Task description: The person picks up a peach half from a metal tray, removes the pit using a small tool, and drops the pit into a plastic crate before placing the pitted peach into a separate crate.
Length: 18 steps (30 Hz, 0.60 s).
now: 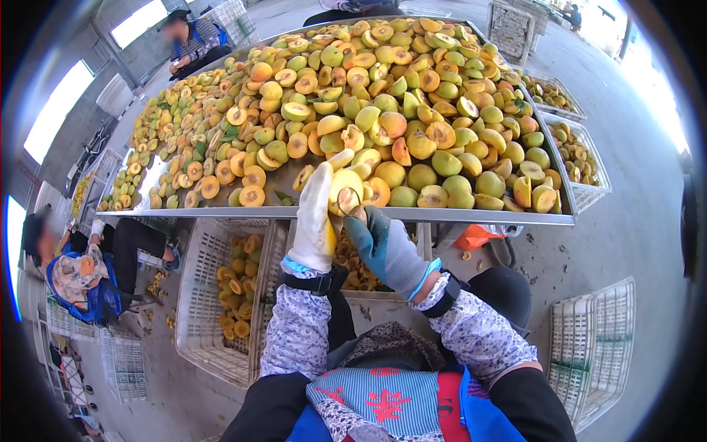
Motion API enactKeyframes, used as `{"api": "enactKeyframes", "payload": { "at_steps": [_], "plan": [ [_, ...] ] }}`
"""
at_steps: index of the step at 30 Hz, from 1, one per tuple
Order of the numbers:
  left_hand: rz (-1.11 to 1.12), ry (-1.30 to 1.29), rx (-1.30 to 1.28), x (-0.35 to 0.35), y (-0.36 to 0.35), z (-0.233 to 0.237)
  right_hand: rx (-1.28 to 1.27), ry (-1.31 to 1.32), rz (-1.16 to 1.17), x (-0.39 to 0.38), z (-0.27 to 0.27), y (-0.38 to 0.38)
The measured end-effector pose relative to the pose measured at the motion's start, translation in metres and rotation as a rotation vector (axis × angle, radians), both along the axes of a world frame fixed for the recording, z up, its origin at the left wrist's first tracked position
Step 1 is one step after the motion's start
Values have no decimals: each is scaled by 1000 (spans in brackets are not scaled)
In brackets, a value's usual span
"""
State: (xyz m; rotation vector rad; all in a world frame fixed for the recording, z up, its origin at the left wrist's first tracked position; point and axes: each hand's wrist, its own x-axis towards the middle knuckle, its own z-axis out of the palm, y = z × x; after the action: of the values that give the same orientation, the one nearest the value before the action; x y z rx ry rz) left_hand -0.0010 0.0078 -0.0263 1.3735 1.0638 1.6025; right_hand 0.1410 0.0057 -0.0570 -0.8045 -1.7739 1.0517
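My left hand [318, 217], in a white glove with yellow patches, is closed around a halved yellow peach [344, 189], cut face showing. My right hand [389, 247], in a grey and blue glove, is pinched right beside it. From its fingers a small tool with a thin dark curved loop [359, 197] reaches to the centre of the cut face; its handle is mostly hidden. Both hands are at the front edge of a metal table [471, 216] heaped with peach halves [432, 197], some with stones in them.
Under the table stand a white crate [193, 295] with peach halves and another crate [368, 295] of fruit pieces. An upright crate [591, 346] stands at right, filled crates [582, 158] beyond the table. Co-workers sit at left [88, 272] and far left [195, 44]. An orange item [479, 236] lies below.
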Motion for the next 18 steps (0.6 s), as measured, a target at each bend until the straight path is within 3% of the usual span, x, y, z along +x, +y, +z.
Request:
{"api": "enactKeyframes", "payload": {
  "at_steps": [3, 5, 7, 9, 12, 14, 18],
  "plan": [
    [-205, -396, -224, -7, -4, 4, 51, -87, -16, 0, -3, -1],
    [57, -4, -64, -11, 3, -21, 23, -65, -8, 1, -3, 1],
    [-119, -433, -47, 12, -7, 11, 12, -7, -1, 0, -4, 2],
    [43, 16, 113, 4, 0, 1, 37, -7, -1, 1, -2, 2],
    [137, 138, 258, 8, -3, -4, 103, -82, -23, 1, 3, -1],
    [41, -146, -19, 6, -5, 1, 115, -113, -54, 0, -1, 1],
    [125, -145, -78, 8, -7, 5, 109, -222, -91, 4, -2, 2]
  ]
}}
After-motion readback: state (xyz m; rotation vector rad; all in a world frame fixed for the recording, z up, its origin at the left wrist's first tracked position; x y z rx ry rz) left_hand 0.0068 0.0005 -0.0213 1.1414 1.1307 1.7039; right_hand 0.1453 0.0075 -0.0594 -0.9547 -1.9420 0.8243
